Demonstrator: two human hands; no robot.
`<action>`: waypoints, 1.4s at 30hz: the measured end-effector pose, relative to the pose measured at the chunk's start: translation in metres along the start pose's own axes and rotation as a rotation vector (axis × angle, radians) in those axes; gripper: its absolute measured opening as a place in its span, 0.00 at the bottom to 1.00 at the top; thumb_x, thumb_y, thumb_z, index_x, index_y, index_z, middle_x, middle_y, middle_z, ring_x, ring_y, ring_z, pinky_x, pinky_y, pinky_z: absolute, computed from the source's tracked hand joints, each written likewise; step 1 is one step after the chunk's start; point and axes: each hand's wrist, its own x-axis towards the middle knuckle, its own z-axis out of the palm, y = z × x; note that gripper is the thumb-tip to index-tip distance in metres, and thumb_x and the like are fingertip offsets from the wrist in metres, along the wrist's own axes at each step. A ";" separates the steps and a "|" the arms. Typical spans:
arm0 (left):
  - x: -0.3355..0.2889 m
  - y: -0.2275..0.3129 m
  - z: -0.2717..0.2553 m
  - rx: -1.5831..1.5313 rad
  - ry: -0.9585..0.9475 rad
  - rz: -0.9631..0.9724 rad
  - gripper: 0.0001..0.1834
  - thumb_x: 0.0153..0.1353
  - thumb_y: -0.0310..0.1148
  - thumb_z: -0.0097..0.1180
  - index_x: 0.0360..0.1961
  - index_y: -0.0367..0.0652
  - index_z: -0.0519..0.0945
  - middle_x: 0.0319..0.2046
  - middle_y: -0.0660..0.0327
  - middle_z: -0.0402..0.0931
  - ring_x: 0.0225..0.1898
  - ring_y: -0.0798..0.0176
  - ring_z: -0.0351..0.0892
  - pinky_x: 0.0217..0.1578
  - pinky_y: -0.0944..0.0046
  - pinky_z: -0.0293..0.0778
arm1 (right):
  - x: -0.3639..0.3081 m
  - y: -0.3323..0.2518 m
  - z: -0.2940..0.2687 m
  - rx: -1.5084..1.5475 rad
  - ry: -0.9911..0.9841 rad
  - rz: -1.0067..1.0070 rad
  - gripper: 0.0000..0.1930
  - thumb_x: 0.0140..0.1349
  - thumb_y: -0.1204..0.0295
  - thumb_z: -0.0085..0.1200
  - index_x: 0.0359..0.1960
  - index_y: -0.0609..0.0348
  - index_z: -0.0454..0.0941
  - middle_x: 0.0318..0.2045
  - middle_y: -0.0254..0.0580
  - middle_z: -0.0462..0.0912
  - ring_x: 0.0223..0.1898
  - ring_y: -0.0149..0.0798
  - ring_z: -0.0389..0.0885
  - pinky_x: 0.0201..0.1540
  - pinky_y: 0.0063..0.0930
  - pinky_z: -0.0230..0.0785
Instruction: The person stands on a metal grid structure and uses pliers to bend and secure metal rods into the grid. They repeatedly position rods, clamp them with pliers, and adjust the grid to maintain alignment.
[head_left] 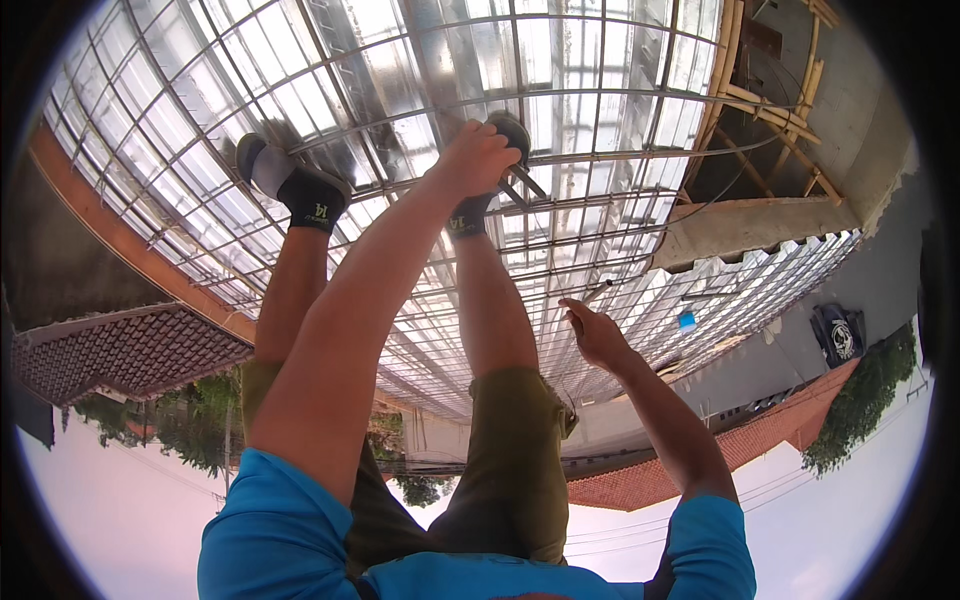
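My left hand (474,160) reaches down beside my right shoe (510,138), its fingers closed in a pinch over the steel bar mesh (600,155). Two short dark metal bars (524,188) stick out just below the fingers; whether the hand grips them is unclear. Farther right, my right hand (598,338) is raised above the mesh with curled fingers. A short dark rod (599,291) shows by its fingertips, and the grip itself is partly hidden. My other shoe (272,170) stands on the bars to the left.
Shiny ribbed metal sheeting (385,60) lies under the mesh. Bamboo poles (785,125) frame an opening at the right, beside a concrete ledge (760,225). A small blue object (686,320) rests on the mesh. A dark printed cloth (838,335) hangs on the grey wall. An orange-brown edge (130,235) bounds the left.
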 end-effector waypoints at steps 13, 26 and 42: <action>0.043 0.009 -0.023 -0.031 -0.324 -0.255 0.07 0.52 0.37 0.71 0.33 0.54 0.87 0.34 0.58 0.87 0.45 0.49 0.88 0.51 0.45 0.75 | 0.084 0.022 -0.200 -0.201 0.959 -0.334 0.15 0.69 0.81 0.53 0.56 0.61 0.79 0.53 0.57 0.84 0.56 0.61 0.82 0.62 0.54 0.74; 0.048 0.008 -0.041 0.092 -0.664 -0.164 0.14 0.53 0.41 0.72 0.40 0.52 0.93 0.39 0.58 0.91 0.46 0.48 0.91 0.45 0.50 0.86 | 0.159 -0.137 -0.089 -0.100 0.476 -0.157 0.25 0.63 0.54 0.66 0.52 0.61 0.80 0.41 0.60 0.89 0.48 0.61 0.89 0.53 0.54 0.80; 0.000 -0.024 0.043 -0.034 0.388 0.157 0.04 0.59 0.34 0.64 0.35 0.53 0.83 0.30 0.67 0.78 0.43 0.59 0.82 0.58 0.53 0.71 | 0.163 -0.166 -0.092 -0.186 0.402 -0.094 0.32 0.57 0.67 0.71 0.62 0.65 0.73 0.41 0.48 0.84 0.37 0.46 0.87 0.38 0.39 0.82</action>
